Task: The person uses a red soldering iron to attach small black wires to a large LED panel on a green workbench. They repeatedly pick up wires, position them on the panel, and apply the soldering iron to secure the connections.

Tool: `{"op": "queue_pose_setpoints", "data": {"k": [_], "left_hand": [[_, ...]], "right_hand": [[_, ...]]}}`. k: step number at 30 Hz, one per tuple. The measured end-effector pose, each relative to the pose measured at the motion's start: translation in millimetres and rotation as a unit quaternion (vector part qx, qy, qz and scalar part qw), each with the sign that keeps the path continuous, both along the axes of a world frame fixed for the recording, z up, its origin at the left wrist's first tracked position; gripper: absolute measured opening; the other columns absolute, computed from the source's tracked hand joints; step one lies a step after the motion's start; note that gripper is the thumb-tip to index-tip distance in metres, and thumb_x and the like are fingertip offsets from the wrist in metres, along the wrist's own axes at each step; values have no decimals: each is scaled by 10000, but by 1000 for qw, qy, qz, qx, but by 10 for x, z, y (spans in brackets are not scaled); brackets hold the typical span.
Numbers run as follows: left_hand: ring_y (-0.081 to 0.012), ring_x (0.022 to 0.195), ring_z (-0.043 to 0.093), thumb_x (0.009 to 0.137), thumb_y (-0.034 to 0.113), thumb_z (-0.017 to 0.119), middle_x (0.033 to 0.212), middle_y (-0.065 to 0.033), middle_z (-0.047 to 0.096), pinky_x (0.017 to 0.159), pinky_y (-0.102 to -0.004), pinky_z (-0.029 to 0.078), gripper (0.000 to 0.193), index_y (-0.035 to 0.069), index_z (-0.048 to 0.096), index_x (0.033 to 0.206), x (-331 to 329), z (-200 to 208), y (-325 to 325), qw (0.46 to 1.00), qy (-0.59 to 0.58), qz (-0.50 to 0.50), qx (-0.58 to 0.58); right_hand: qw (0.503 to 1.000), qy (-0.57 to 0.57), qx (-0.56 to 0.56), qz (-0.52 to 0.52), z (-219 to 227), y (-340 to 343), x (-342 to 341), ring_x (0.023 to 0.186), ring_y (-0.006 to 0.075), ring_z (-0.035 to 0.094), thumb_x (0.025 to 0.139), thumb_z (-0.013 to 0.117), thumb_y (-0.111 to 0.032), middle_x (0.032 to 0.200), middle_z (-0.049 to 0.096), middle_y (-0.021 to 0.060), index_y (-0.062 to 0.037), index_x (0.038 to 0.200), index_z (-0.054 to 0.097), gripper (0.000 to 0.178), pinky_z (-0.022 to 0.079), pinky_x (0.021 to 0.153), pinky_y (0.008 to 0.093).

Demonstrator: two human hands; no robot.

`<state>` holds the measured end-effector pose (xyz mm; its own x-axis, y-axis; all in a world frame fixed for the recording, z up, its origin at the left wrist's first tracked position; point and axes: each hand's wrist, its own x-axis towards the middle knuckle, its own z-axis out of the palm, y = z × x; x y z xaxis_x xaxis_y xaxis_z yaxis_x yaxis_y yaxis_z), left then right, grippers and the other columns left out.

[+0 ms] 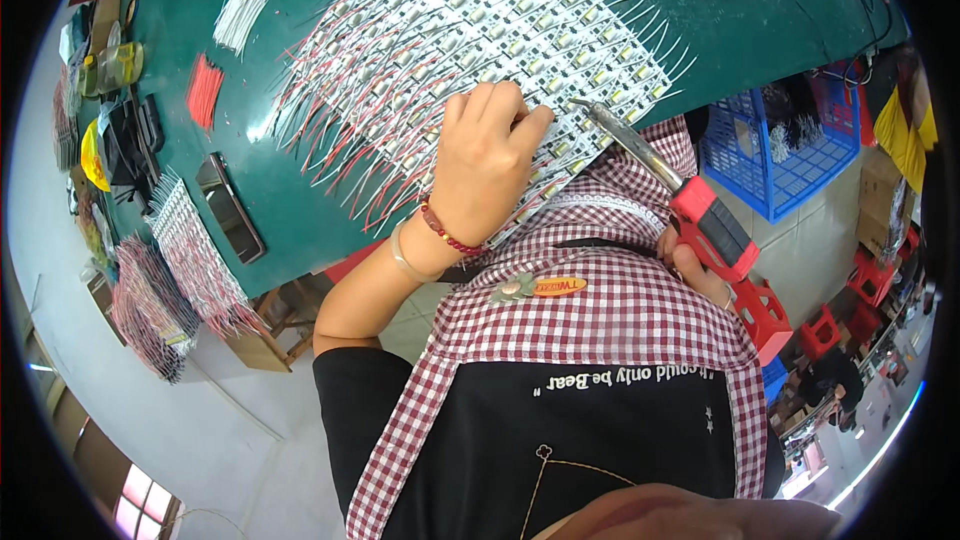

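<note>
A large white panel of small circuit boards [500,20] lies on the green table, with red and white wires [345,155] fringing its left side and pale wires along its right. My left hand [485,160] rests over the panel's near part, its fingers curled in a pinch. What sits between those fingertips is hidden. In my right hand [695,270], largely behind the tool, is a soldering iron [712,225] with a red and black handle. Its metal tip reaches the panel just right of my left fingers; whether it touches a board cannot be made out.
On the green table [720,0] lie a bundle of red wires [204,90], a bundle of white wires [240,15] and a phone [230,208]. More wired panels [195,250] hang at the left edge. A blue crate [780,150] stands right, beyond the table edge.
</note>
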<state>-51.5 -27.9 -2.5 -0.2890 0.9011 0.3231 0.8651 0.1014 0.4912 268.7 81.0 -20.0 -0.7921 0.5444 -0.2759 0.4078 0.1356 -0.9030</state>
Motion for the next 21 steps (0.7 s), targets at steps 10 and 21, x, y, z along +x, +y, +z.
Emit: {"op": "queue_pose_setpoints", "data": {"k": [10,21], "left_hand": [[-186,727,501,681,5,674,744,-12,476,656,-347,338,220,112,681,873,-7,79,-8,999,44,14,21],[-207,686,479,696,-13,664,738,-29,453,646,-346,350,245,89,671,919,219,-40,-52,1000,4,-2,17]], "right_hand": [[993,5,-112,-26,135,99,-99,615,168,580,852,647,-213,705,607,46,-18,830,639,196,448,568,299],[998,0,-69,-7,70,139,66,641,210,600,780,667,-155,736,624,69,-22,805,641,138,451,563,317]]}}
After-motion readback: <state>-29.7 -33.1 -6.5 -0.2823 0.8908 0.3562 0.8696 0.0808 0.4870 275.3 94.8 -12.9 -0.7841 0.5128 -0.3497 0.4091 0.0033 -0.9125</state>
